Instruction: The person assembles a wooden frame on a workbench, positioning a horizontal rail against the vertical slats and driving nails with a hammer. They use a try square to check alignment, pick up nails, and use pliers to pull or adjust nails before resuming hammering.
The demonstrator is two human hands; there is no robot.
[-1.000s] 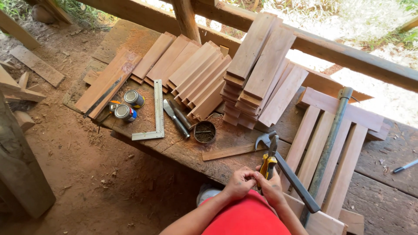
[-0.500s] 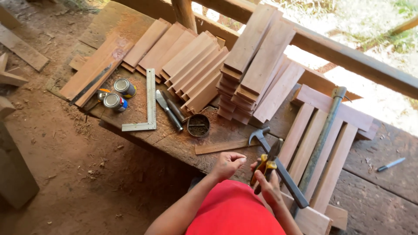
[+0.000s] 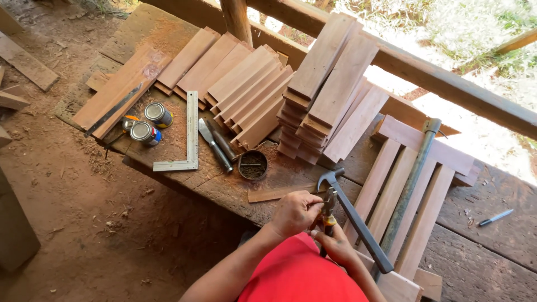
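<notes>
My left hand (image 3: 295, 212) is closed near the jaws of a pair of pliers (image 3: 328, 208), apparently pinching something small that I cannot make out. My right hand (image 3: 335, 246) grips the yellow-and-black handles of the pliers just below. Both hands hover over the near edge of the wooden workbench (image 3: 224, 187), above a red garment (image 3: 299, 277). A claw hammer (image 3: 352, 215) with a dark handle lies on the bench, its head right beside the pliers. A thin wood strip (image 3: 274, 194) lies just past my left hand.
A small round tin of nails (image 3: 253, 165), a chisel (image 3: 213, 146), a steel square (image 3: 189, 140) and two cans (image 3: 152, 123) sit on the bench. Stacked boards (image 3: 330, 84) fill the back. A slatted panel (image 3: 403, 184) with a long clamp (image 3: 411, 179) lies right; a pen (image 3: 495, 217) farther right.
My left hand reached out toward the bench half a second ago and has come back to the jaws of the pliers. The view has shifted slightly.
</notes>
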